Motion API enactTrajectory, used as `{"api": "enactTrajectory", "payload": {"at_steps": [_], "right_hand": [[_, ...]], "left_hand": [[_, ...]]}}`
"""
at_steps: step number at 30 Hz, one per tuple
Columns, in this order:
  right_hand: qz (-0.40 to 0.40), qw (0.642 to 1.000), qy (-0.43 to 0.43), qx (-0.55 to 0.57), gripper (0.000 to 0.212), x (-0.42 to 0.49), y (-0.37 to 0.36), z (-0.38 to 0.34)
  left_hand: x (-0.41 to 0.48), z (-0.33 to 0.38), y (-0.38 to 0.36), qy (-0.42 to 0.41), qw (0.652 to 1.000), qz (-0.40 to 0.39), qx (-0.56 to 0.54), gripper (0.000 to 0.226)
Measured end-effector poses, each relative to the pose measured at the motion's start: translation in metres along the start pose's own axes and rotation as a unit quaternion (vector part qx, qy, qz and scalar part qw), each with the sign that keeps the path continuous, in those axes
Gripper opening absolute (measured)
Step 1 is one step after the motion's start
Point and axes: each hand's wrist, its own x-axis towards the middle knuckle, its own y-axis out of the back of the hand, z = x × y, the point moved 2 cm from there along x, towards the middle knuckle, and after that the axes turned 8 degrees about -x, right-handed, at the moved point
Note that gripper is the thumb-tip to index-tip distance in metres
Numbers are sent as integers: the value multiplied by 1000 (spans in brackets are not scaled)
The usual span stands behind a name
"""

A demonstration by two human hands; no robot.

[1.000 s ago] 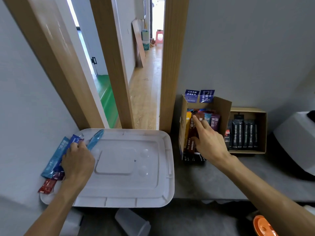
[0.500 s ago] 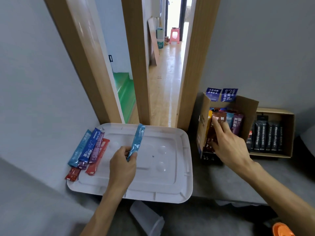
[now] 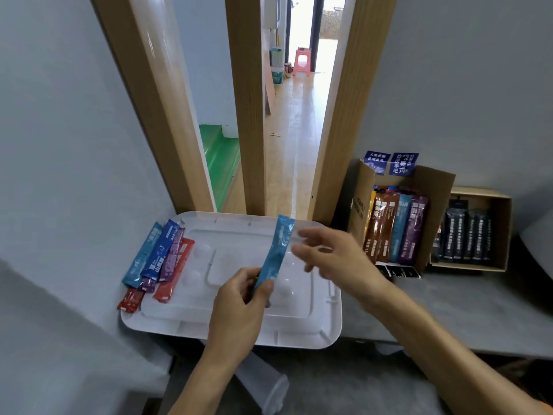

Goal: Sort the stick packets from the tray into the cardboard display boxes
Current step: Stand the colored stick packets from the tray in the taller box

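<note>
My left hand pinches the lower end of a light blue stick packet and holds it upright over the white tray. Just right of the packet's upper half, my right hand hovers with fingers spread and holds nothing. Several blue, purple and red packets lie on the tray's left edge. A cardboard display box to the right holds brown, blue and purple packets. Beside it, a second box holds dark packets.
A wooden door frame and an open doorway stand behind the tray. Grey walls flank both sides. A clear plastic container lies on the floor under the tray's front edge. The boxes sit on a grey ledge.
My left hand lifted the light blue packet from the pile and carried it right over the tray. My right hand left the display box and came toward the packet.
</note>
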Motion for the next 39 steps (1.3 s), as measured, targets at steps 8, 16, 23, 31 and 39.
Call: {"api": "enactTrajectory", "payload": {"at_steps": [8,16,23,31,39], "right_hand": [[-51,985,-47,156,13,3,-20,5],[2,954,-106,280,32,-4,-6,17],[47,986,-86,137,19,-26,21,42],[101,994,-30,40,8,-54,26,99],[261,965,-20,14,26,-49,65,117]], "left_hand": [[-17,3,-1,35,998,-33,-42,10],[-19,-1,-5,80,988,-13,-135,15],[-14,2,-21,99,980,29,-173,15],[29,57,-91,-100,991,-70,56,14],[54,84,-181,-229,930,-182,224,45]]}}
